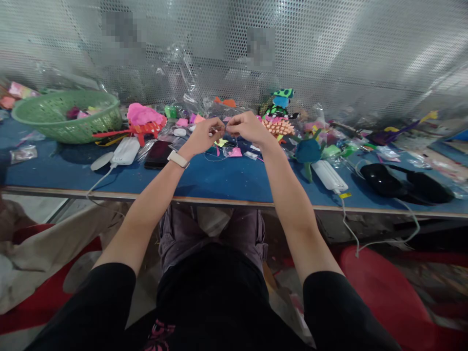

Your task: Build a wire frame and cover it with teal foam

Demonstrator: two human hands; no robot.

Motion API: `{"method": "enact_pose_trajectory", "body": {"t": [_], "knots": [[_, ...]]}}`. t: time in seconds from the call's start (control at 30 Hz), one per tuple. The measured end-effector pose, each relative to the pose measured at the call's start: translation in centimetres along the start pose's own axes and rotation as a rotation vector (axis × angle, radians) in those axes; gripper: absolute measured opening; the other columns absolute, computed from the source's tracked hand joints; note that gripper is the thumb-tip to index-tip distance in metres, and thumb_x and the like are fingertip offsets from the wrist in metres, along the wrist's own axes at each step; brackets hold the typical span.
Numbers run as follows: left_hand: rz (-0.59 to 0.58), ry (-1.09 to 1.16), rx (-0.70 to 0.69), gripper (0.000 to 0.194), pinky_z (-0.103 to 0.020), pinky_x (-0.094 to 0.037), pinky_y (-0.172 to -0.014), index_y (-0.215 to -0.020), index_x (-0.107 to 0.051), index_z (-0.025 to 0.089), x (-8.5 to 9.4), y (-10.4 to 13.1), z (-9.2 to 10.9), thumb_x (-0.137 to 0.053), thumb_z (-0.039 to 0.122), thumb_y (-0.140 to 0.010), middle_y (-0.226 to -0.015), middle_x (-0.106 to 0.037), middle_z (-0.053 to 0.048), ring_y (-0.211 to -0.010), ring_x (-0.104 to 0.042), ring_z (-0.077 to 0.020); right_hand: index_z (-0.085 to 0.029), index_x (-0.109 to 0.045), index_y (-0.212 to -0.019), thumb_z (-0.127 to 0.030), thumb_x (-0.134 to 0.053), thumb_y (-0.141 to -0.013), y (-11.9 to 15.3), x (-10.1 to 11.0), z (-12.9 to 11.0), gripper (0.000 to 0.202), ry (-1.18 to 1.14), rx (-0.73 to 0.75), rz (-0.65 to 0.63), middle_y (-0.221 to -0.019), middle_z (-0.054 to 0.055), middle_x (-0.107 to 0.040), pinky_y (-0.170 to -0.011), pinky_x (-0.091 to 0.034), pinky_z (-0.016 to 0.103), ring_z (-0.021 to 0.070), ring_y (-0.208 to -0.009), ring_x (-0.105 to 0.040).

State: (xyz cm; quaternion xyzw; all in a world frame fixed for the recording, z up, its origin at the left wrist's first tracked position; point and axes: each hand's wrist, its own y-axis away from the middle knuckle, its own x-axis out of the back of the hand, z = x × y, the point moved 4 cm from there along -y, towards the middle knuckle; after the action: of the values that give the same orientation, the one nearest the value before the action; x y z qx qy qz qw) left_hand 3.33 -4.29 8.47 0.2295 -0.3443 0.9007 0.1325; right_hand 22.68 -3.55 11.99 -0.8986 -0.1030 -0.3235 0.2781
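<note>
blue tabletop (226,178) | room between hands (205,134) (249,127) and front edge (226,201)

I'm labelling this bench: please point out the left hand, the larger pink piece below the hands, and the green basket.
Left hand (203,136): head view, back of the hand.
Pink piece (235,152): head view, middle of its visible face.
Green basket (75,127): head view, near side wall.

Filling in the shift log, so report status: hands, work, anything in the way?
Left hand, right hand curled, nearly meeting. Anything pinched: too small to tell. Pink piece, phone close by, neither blocking.
</note>
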Motion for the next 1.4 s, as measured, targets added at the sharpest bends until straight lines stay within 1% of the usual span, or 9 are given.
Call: {"method": "enact_pose_trajectory", "body": {"t": [0.23,0.4,0.63,0.83,0.97,1.13,1.23,1.33,1.4], "knots": [[0.039,-0.066,-0.044,0.009,-0.044,-0.067,-0.105,-0.102,-0.070,0.025,0.4,0.1,0.5,-0.078,0.022,-0.104,-0.101,-0.077,-0.007,-0.106,-0.081,-0.0268,-0.024,-0.089,-0.089,-0.047,-0.093,-0.100,-1.9,0.4,0.5,0.025,-0.107,-0.045,-0.127,-0.084,0.009,-0.081,-0.098,-0.071,0.059,0.0288,-0.095,-0.078],[0.061,-0.063,-0.045,0.010,-0.044,-0.068,-0.101,-0.101,-0.069,0.025,0.6,0.0,0.4,-0.078,0.024,-0.105,-0.099,-0.076,-0.007,-0.105,-0.081,-0.0271,-0.024,-0.091,-0.095,-0.045,-0.094,-0.098,-2.2,0.7,0.1,0.021,-0.115,-0.028,-0.155,-0.087,0.009,-0.083,-0.095,-0.071,0.056,0.0295,-0.096,-0.078],[0.045,0.015,-0.015,0.010,-0.038,-0.067,-0.085,-0.099,-0.068,0.025,0.4,-0.3,-0.7,-0.077,0.025,-0.104,-0.087,-0.071,-0.004,-0.085,-0.076,-0.0219,-0.024,-0.089,-0.102,-0.041,-0.088,-0.104,0.3,0.9,-2.1,0.017,0.277,0.222,0.037,-0.104,0.011,-0.085,-0.108,-0.063,0.058,0.0347,-0.110,-0.077],[0.036,0.025,-0.058,0.010,-0.033,-0.062,-0.074,-0.093,-0.068,0.024,0.2,-0.4,-1.1,-0.076,0.020,-0.098,-0.081,-0.072,-0.004,-0.077,-0.071,-0.0185,-0.017,-0.090,-0.134,-0.037,-0.067,-0.114,0.6,-0.4,-2.7,0.036,0.706,0.317,-0.052,-0.121,0.018,-0.084,-0.114,-0.050,0.063,0.0430,-0.129,-0.071],[0.054,0.067,-0.040,0.011,-0.032,-0.061,-0.073,-0.092,-0.069,0.024,0.1,-0.5,-1.6,-0.079,0.020,-0.096,-0.080,-0.072,-0.004,-0.079,-0.072,-0.0188,-0.014,-0.091,-0.129,-0.031,-0.063,-0.114,0.5,-0.8,-2.8,0.036,0.774,0.317,-0.082,-0.118,0.018,-0.082,-0.111,-0.048,0.058,0.0398,-0.123,-0.071],[0.042,0.198,0.021,0.015,-0.036,-0.059,-0.069,-0.093,-0.073,0.024,-0.1,-0.6,-2.1,-0.086,0.027,-0.098,-0.077,-0.070,-0.004,-0.069,-0.070,-0.0190,-0.018,-0.090,-0.109,-0.046,-0.073,-0.110,0.4,-0.2,-1.5,0.032,0.471,0.211,0.019,-0.111,0.014,-0.083,-0.101,-0.055,0.051,0.0331,-0.107,-0.075],[0.092,0.290,0.081,0.021,-0.039,-0.061,-0.071,-0.096,-0.075,0.023,0.2,-0.5,-2.3,-0.091,0.035,-0.100,-0.081,-0.071,-0.005,-0.073,-0.072,-0.0218,-0.021,-0.085,-0.100,-0.070,-0.076,-0.106,0.9,-0.4,0.5,0.050,0.082,0.081,0.048,-0.100,0.011,-0.082,-0.083,-0.060,0.046,0.0258,-0.084,-0.074],[0.183,0.358,0.124,0.023,-0.041,-0.062,-0.076,-0.100,-0.075,0.023,0.6,-0.4,-2.3,-0.092,0.039,-0.101,-0.086,-0.071,-0.006,-0.079,-0.074,-0.0239,-0.024,-0.081,-0.096,-0.097,-0.072,-0.095,1.9,-1.9,2.4,0.074,-0.267,-0.061,0.054,-0.094,0.010,-0.079,-0.059,-0.055,0.039,0.0207,-0.067,-0.068],[0.222,0.388,0.140,0.025,-0.042,-0.063,-0.079,-0.101,-0.075,0.023,0.7,-0.3,-2.3,-0.093,0.040,-0.101,-0.087,-0.070,-0.006,-0.084,-0.075,-0.0249,-0.025,-0.080,-0.096,-0.106,-0.072,-0.087,2.5,-3.1,3.1,0.082,-0.393,-0.087,0.089,-0.090,0.008,-0.077,-0.052,-0.050,0.036,0.0184,-0.065,-0.066]]}}
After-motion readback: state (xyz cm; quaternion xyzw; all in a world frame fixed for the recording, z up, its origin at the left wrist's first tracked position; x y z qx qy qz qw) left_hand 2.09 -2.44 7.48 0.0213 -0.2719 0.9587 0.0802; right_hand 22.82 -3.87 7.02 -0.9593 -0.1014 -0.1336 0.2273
